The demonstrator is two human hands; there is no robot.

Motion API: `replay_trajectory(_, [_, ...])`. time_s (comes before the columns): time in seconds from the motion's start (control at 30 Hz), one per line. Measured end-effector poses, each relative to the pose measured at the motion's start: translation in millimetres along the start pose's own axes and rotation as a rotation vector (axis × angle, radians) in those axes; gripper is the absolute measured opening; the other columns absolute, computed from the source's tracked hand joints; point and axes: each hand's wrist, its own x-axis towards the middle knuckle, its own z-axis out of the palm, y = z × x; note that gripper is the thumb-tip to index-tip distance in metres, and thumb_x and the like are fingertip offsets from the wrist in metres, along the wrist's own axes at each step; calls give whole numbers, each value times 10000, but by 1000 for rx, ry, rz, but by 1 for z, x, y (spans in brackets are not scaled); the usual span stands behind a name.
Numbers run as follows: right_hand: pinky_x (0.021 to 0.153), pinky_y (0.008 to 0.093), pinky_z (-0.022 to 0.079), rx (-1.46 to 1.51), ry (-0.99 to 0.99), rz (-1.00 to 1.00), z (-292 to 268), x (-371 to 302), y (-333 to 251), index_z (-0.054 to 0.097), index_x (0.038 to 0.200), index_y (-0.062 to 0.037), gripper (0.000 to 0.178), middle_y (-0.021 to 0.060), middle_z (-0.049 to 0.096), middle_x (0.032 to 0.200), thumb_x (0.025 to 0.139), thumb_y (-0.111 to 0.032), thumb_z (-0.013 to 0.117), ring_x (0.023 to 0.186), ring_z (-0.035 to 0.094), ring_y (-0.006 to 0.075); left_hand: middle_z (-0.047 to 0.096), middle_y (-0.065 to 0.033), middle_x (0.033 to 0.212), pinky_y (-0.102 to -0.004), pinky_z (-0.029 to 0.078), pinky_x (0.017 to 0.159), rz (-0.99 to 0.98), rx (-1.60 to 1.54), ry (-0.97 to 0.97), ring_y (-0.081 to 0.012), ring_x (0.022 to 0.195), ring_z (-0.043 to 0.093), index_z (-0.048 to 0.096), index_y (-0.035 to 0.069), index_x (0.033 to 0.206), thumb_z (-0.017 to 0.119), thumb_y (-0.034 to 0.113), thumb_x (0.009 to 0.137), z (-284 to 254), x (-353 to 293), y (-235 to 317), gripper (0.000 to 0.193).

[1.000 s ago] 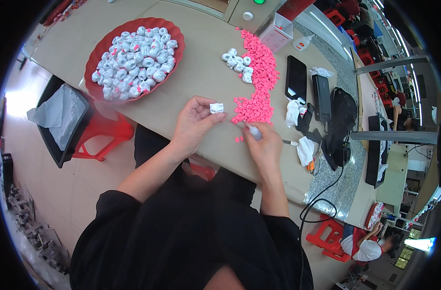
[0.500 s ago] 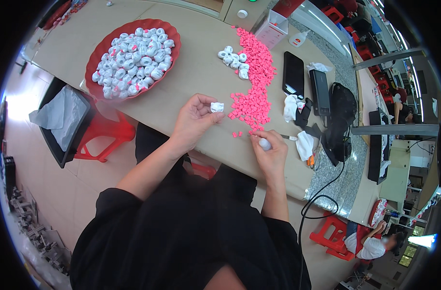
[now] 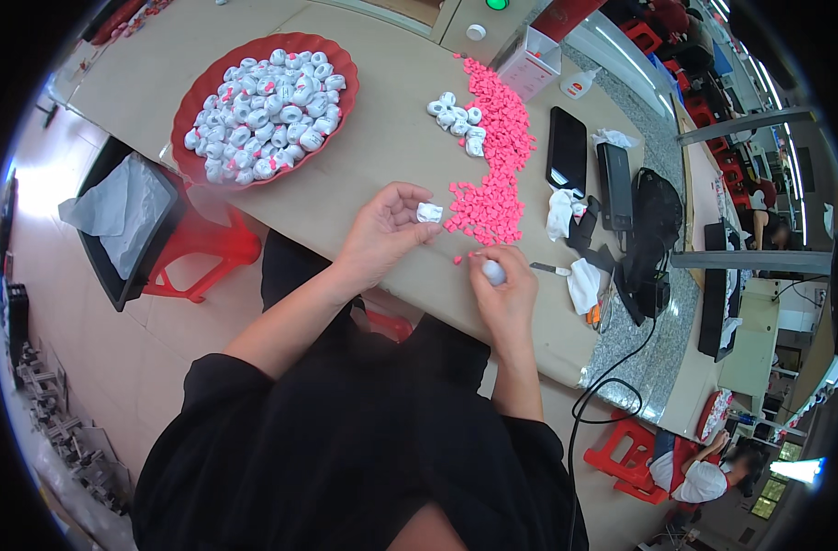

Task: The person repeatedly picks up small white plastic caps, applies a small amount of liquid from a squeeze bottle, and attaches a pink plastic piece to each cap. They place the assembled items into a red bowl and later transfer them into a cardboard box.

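My left hand [image 3: 379,231] pinches a small white moulded piece [image 3: 429,212] between thumb and fingers, just above the table. To its right, my right hand [image 3: 508,296] is closed round a small white bottle [image 3: 493,272], seen only in part. The fingertips of that hand are down beside a tiny pink piece at the near end of a spread of pink pieces [image 3: 488,209]; whether they grip it I cannot tell. One loose pink piece [image 3: 458,260] lies between the two hands. Beyond them sits a cluster of white pieces [image 3: 454,118], touching the pink spread.
A red scalloped bowl [image 3: 186,110] full of white pieces with pink parts stands at the far left. On the right lie a black phone [image 3: 567,151], a dark box-shaped device [image 3: 614,186], crumpled tissue [image 3: 582,285] and a black bag [image 3: 653,216]. A cable hangs off the edge.
My right hand has shifted left, its fingertips now beside one of two loose pink pieces. The left hand still holds the white piece. The whole view has moved slightly.
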Motion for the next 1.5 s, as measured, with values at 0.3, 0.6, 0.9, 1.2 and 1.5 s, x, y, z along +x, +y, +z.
replay_trajectory(0.3, [602, 185, 422, 677, 87, 397, -2, -2, -7, 605, 857, 26, 79, 47, 619, 788, 790, -12, 624, 679, 536, 56, 571, -74, 975, -231, 474, 760, -128, 3, -183, -108, 839, 568, 490, -30, 1144, 543, -1, 845, 17, -5, 0, 305])
replay_trajectory(0.6, [639, 196, 445, 793, -71, 391, 0, -6, -2, 608, 852, -5, 104, 36, 620, 774, 763, -13, 662, 709, 555, 64, 563, -81, 1015, -234, 473, 755, -117, 125, -307, -106, 856, 555, 489, -40, 1159, 492, -21, 869, 16, -9, -13, 291])
replay_trajectory(0.9, [642, 201, 449, 798, -97, 427, 0, -4, -1, 593, 847, -12, 117, 31, 612, 760, 758, -16, 670, 703, 560, 67, 526, -80, 1049, -240, 478, 761, -96, 170, -321, -119, 875, 563, 508, -46, 1137, 488, -26, 867, 17, -9, -11, 272])
replay_trajectory(1.2, [638, 209, 470, 759, -69, 455, 3, -5, -4, 605, 857, 20, 120, 54, 618, 782, 762, -20, 666, 717, 579, 89, 553, -65, 982, -229, 476, 729, -116, 181, -345, -103, 826, 561, 527, -40, 1103, 494, -15, 867, 15, -7, -11, 239])
replay_trajectory(1.5, [617, 190, 443, 585, 2, 353, 12, -3, -6, 623, 866, 43, 108, 52, 618, 765, 769, 3, 652, 683, 573, 84, 599, -81, 959, -232, 478, 731, -184, 101, -235, -97, 800, 565, 529, -42, 1115, 518, 33, 874, 19, -6, -6, 253])
